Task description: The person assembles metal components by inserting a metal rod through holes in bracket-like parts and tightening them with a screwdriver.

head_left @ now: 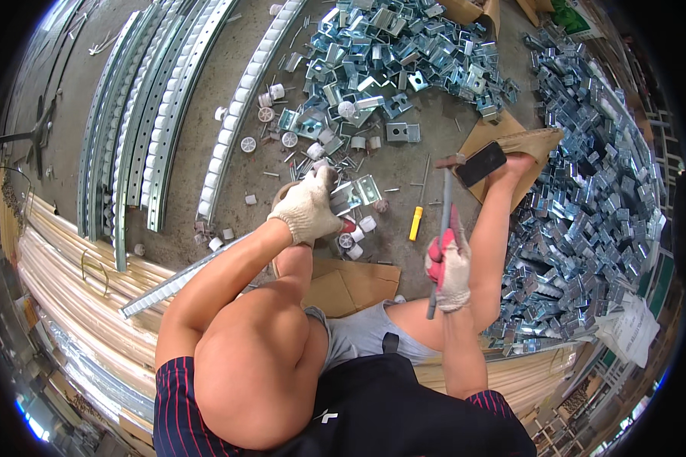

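Note:
My left hand, in a white work glove with red on the thumb, is closed at the left end of a shiny bent metal bracket, low over the floor. What lies beneath its fingers is partly hidden. Around it lie loose white plastic rollers and thin metal pins. Farther right, my right hand, gloved in white and red, grips the grey handle of a hammer. The hammer stands nearly upright in view, its brown head at the top, apart from the bracket.
Brackets pile up at the far middle and along the right. Roller tracks lie at the left, above bundled long poles. A yellow-handled tool, a black phone and flattened cardboard are near my legs.

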Motion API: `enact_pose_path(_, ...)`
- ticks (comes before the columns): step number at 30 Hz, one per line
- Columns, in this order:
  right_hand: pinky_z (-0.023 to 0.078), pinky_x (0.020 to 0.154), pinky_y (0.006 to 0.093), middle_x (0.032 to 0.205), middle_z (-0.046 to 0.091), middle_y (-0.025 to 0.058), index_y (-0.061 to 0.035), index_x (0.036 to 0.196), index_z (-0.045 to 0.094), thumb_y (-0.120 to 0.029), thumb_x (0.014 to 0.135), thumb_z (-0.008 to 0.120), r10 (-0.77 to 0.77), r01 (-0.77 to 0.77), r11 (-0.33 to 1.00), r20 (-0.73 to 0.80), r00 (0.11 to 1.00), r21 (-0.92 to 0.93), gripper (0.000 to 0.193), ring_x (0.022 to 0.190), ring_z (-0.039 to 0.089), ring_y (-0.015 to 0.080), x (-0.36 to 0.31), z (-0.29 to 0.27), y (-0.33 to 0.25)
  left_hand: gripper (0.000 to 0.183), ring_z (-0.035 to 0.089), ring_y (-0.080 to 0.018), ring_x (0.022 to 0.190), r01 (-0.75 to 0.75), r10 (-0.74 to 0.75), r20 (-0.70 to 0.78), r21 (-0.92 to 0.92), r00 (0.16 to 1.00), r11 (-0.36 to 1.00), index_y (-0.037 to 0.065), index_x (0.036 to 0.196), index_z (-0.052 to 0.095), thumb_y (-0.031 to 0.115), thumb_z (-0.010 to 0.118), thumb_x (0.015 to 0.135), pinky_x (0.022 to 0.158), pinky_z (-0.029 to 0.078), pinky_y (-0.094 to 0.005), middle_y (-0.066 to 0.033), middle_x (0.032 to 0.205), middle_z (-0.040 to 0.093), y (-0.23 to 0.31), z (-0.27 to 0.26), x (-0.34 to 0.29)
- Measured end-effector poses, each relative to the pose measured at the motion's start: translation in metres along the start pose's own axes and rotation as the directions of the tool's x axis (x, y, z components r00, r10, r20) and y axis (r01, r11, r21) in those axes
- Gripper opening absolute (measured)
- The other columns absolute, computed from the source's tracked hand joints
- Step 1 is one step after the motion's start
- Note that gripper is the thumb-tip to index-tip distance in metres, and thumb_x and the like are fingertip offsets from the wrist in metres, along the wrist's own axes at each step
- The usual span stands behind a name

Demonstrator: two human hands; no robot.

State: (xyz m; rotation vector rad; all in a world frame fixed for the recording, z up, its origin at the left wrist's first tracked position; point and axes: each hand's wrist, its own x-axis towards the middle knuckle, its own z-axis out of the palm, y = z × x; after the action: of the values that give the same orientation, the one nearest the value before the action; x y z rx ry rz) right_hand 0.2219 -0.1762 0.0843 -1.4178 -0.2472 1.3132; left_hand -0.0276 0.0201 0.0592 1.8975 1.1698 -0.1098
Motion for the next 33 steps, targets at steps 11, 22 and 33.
enact_pose_path(11,0.033,0.044,0.0200,0.074,0.051,-0.0057,-0.0252,0.166,0.043,-0.002,0.108,0.044,0.296,-0.231,0.917,0.169,0.940,-0.325,0.062,0.051,0.037,0.0032,-0.011,0.015,0.028,0.099,0.064,-0.0510,0.121,0.014,-0.018,0.072,0.055,0.997,0.998,-0.002,0.139,0.045,0.044,0.095,0.067,0.104,0.054,-0.0511,-0.0338,0.133,0.057,-0.002,0.003,0.005)
enact_pose_path(22,0.036,0.047,0.0201,0.078,0.045,-0.0077,-0.0249,0.163,0.048,-0.007,0.109,0.051,0.335,-0.246,0.889,0.182,0.925,-0.387,0.057,0.059,0.038,0.0036,-0.005,0.028,0.012,0.105,0.064,-0.0480,0.121,0.142,-0.150,0.048,0.137,0.988,0.980,0.000,0.148,0.045,0.049,0.091,0.068,0.103,0.054,-0.0499,-0.0317,0.130,0.063,-0.021,0.006,-0.001)
enact_pose_path(33,0.033,0.042,0.0203,0.072,0.046,-0.0058,-0.0256,0.163,0.047,-0.013,0.113,0.047,0.179,-0.139,0.936,0.097,0.979,-0.324,0.051,0.051,0.036,0.0026,0.010,0.019,0.031,0.093,0.065,-0.0445,0.121,0.117,-0.120,0.019,0.108,0.993,0.987,0.000,0.137,0.055,0.050,0.091,0.067,0.104,0.053,-0.0491,-0.0278,0.130,0.064,-0.021,0.022,0.004)
